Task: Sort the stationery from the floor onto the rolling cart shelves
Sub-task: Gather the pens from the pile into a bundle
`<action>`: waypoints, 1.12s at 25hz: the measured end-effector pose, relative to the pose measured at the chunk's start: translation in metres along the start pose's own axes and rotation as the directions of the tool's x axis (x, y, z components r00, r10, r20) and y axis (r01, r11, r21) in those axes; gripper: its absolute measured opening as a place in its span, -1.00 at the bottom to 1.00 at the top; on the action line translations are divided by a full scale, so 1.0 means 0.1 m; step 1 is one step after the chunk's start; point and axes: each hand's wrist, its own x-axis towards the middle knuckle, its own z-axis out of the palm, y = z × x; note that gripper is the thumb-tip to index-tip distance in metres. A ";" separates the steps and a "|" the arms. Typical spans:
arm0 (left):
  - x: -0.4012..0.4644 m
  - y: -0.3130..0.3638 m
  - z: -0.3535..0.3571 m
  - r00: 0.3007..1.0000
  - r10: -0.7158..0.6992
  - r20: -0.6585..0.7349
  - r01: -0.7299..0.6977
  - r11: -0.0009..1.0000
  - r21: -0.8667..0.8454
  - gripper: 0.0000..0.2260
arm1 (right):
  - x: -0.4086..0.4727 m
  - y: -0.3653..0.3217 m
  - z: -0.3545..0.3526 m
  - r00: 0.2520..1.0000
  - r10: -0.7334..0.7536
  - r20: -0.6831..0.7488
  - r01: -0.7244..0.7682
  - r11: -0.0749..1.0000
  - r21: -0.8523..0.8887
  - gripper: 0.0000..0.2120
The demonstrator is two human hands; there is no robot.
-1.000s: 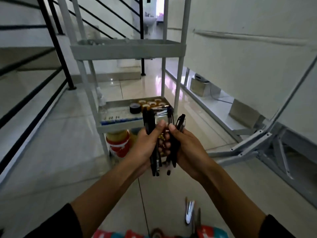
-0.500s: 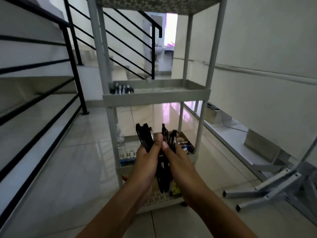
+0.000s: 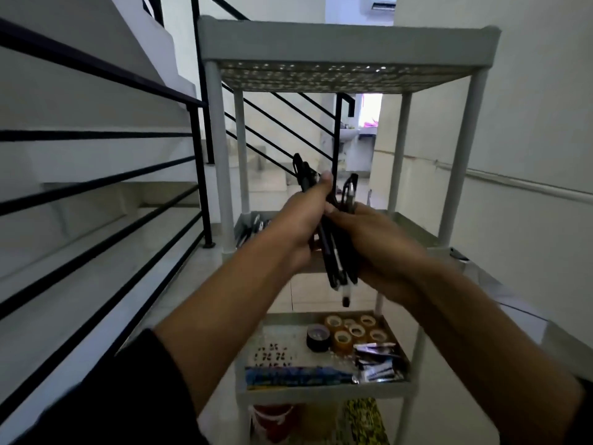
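Note:
A bundle of black pens [image 3: 335,261] stands upright between both hands, in front of the grey rolling cart [image 3: 349,49]. My left hand [image 3: 298,226] grips the bundle from the left, thumb up along it. My right hand [image 3: 372,239] holds it from the right. The hands are level with the cart's second shelf [image 3: 414,224], where several pens [image 3: 253,226] lie at the left end. The shelf below [image 3: 321,391] holds several tape rolls [image 3: 349,332], a black tape roll [image 3: 317,337], a blue pack and small dark items.
A black stair railing [image 3: 96,187] runs along the left. A white wall [image 3: 529,123] lies on the right. The cart's bottom level holds a red and white container [image 3: 272,415] and a yellow patterned item [image 3: 365,419]. Glossy tiled floor surrounds the cart.
The view has risen from the floor up to the cart's upper shelves. Both hands have lifted the pen bundle from the lower shelf level to the second shelf level.

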 end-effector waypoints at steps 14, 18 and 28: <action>0.96 0.28 -0.32 0.979 -0.156 -0.133 0.166 0.984 0.065 -0.43 | 1.06 -0.14 0.08 0.967 0.251 0.028 -0.253 0.953 0.170 -0.74; 1.05 0.20 -0.41 0.982 -0.170 -0.076 0.173 0.984 0.030 -0.47 | 1.14 -0.11 0.09 0.968 0.247 -0.048 -0.237 0.958 0.160 -0.76; 0.42 0.15 -0.45 0.915 0.322 -0.242 -0.162 0.844 0.510 -0.46 | 1.27 -0.10 0.10 0.948 0.309 -0.073 -0.309 0.951 0.015 -0.79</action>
